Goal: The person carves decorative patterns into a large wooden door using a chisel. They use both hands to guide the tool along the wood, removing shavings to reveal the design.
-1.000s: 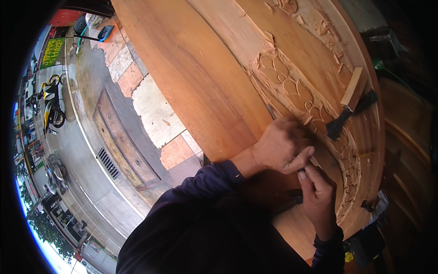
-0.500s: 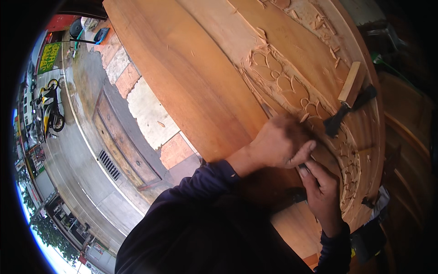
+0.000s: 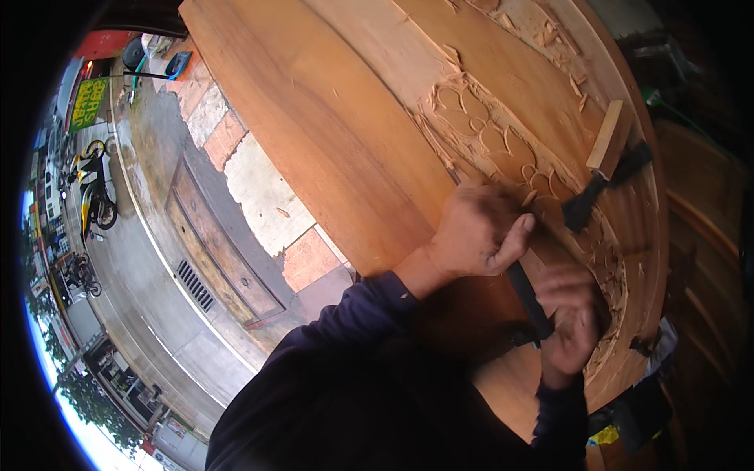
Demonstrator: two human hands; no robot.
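Far to my left, a yellow-and-black motorcycle (image 3: 96, 192) stands on the street, with a blue dustpan (image 3: 178, 65) up near the paving and a slotted drain grate (image 3: 194, 285) farther down. Next comes the broad wooden panel (image 3: 322, 110) I'm bent over, smooth on its near side. My left hand (image 3: 477, 235) rests low over its middle, fingers curled shut around the upper end of a dark bar (image 3: 528, 301), thumb pointing away from me; my fingertips are hidden underneath. The bar slants out below that fist toward my right hand (image 3: 569, 318), which is blurred, its fingers bent beside the bar's lower end; I can't tell whether they close on it. Carved scallops (image 3: 495, 141) run down the panel past both hands. Beyond them, loose shavings (image 3: 577, 82) lie up top, and a pale wooden stick (image 3: 609, 140) meets a flared black piece (image 3: 583, 206).
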